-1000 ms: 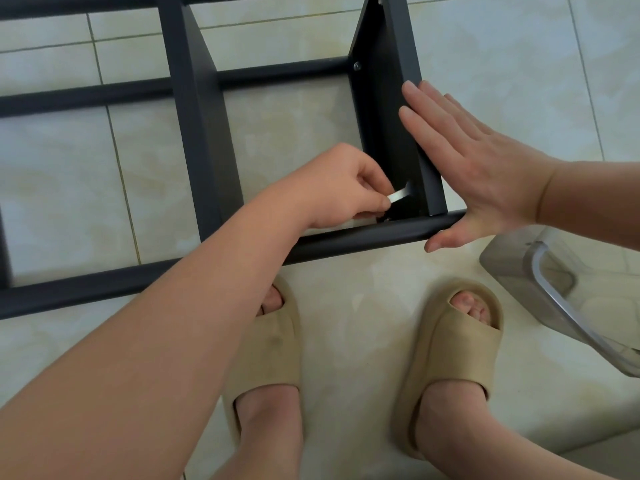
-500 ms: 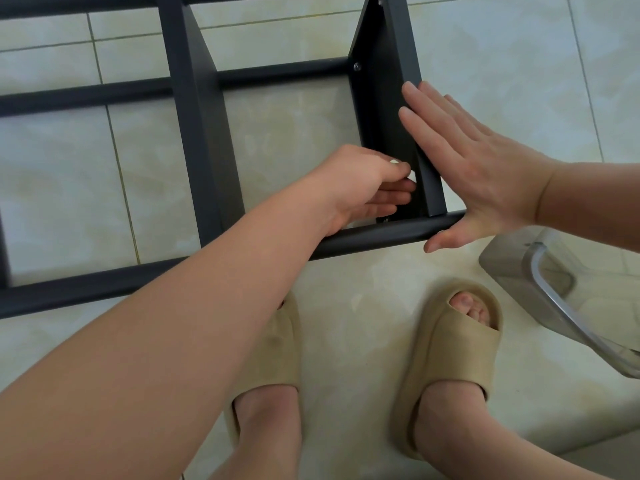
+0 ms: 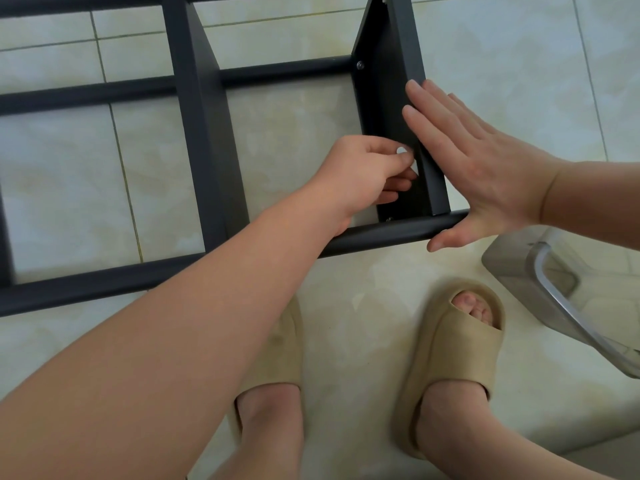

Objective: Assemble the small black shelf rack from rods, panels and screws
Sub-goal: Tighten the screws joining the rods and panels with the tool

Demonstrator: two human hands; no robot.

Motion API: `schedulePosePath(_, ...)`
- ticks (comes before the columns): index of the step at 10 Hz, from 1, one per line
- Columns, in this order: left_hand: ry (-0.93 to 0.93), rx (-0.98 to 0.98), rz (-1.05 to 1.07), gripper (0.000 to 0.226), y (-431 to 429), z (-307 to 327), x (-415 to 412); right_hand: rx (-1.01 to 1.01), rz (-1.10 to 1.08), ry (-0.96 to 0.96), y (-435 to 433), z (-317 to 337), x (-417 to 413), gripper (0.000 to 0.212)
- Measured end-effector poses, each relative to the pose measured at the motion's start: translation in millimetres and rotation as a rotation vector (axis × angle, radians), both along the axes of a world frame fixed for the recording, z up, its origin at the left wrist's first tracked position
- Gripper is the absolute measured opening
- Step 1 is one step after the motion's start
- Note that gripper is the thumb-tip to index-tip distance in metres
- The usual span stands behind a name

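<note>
The black shelf rack lies on the tile floor. Its right end panel (image 3: pixel 388 98) stands between the back rod (image 3: pixel 284 69) and the front rod (image 3: pixel 381 233), and a middle panel (image 3: pixel 204 116) stands further left. A screw head (image 3: pixel 360 65) shows at the panel's far corner and another (image 3: pixel 388 219) at its near corner. My left hand (image 3: pixel 363 171) reaches inside the panel and pinches a small silver hex key (image 3: pixel 414 167), which its fingers mostly hide. My right hand (image 3: pixel 485 168) presses flat against the panel's outer face, thumb at the front rod's end.
A clear plastic container (image 3: pixel 554 289) with a shiny rim sits on the floor at the right, close to my right wrist. My feet in beige slippers (image 3: pixel 457 341) stand just in front of the rack. More rack rods and panels run off to the left.
My left hand has swung the hex key up and away from the near corner, and its fingers now cover most of the tool. My right hand has stayed flat on the panel.
</note>
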State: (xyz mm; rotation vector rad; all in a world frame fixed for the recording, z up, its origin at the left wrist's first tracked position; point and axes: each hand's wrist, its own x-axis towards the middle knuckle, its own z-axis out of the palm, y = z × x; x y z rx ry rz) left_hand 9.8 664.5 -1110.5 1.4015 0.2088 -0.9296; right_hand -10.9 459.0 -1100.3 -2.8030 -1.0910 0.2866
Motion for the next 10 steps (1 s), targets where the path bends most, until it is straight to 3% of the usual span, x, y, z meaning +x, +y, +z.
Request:
schedulePosePath(4, 0.073, -0.008, -0.056, 0.007, 1.8, 4.0, -0.4, 0.0, -0.001, 0.006, 0.1, 0.4, -0.4, 0.137)
schedulePosePath(10, -0.003, 0.046, -0.169, 0.019, 3.1, 4.5, 0.3, -0.005, -0.004, 0.016, 1.1, 2.1, -0.2, 0.137)
